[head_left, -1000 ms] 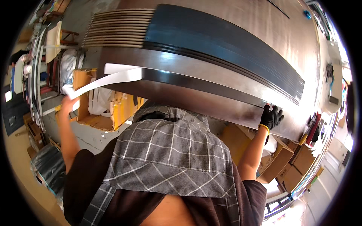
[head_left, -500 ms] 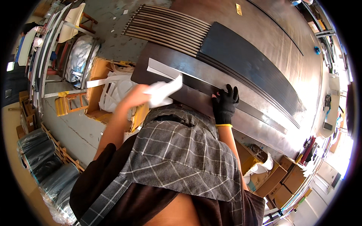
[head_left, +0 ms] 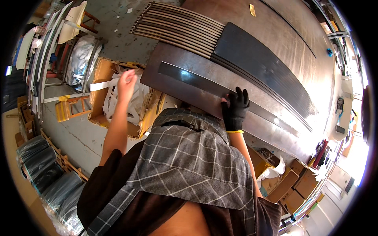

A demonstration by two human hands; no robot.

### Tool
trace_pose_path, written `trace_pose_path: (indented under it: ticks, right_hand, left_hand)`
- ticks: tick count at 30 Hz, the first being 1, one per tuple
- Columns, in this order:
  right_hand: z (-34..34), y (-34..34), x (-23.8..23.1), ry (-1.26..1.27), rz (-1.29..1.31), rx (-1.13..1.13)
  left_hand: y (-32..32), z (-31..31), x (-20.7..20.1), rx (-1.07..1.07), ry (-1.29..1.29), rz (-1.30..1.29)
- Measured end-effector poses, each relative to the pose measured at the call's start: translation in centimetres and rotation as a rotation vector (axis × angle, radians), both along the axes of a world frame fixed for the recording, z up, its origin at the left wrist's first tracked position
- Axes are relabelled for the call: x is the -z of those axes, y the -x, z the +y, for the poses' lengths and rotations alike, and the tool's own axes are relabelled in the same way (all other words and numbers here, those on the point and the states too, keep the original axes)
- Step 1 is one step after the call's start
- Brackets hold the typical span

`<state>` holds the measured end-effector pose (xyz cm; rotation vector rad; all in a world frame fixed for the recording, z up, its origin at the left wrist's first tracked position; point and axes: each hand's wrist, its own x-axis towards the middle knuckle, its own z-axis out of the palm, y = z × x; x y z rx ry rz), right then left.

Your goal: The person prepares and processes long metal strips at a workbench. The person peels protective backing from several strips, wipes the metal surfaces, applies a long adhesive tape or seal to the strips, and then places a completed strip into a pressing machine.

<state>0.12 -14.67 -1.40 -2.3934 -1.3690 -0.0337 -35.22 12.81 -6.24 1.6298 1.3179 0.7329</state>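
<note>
My bare left hand is over a cardboard box of white strips at the left. Its fingers are loosely bent and slightly apart, with nothing visible in them. My right hand wears a black knit glove with a yellow cuff; a bare fingertip pokes out. It rests, fingers spread, on a long dark metal strip that lies along the near side of the metal table. The bare end of that strip is shiny and reflects light.
Beyond the strip lies a stack of dark metal strips, with several narrow bars jutting out at its left end. A rack of long pieces stands at the far left. Plastic-wrapped rolls sit lower left, cardboard boxes lower right.
My left hand has moved left from the table's edge to over the box, and the white strip it held has left it. The metal strip's left end is now uncovered. My right hand stays put.
</note>
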Motion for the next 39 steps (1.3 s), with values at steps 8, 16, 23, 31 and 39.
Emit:
trace_pose_path:
  ticks: [8,16,23,31,39]
  right_hand:
    - [-0.4,1.3,1.5,0.013,0.018,-0.025]
    - [-1.0,1.4,3.1,0.003,0.013,-0.008]
    - [0.8,1.6,-0.1,-0.358,-0.117,0.179]
    - [-1.6,-4.0,-9.6,-0.455,-0.234,0.353]
    - [-2.6,-7.5,-18.1,-0.588,-0.294,0.267]
  left_hand:
    - [-10.8,-3.2,-5.2,-0.031,0.506,-0.285]
    - [-13.1,-2.6,-6.4,-0.114,0.298,-0.273]
    - [-16.9,-2.6,-18.0,0.198,0.547,-0.664]
    - [-22.7,-2.2,-18.2,0.897,0.741,-1.088]
    - [-41.9,-14.1,-18.9,1.453,0.559,-0.614]
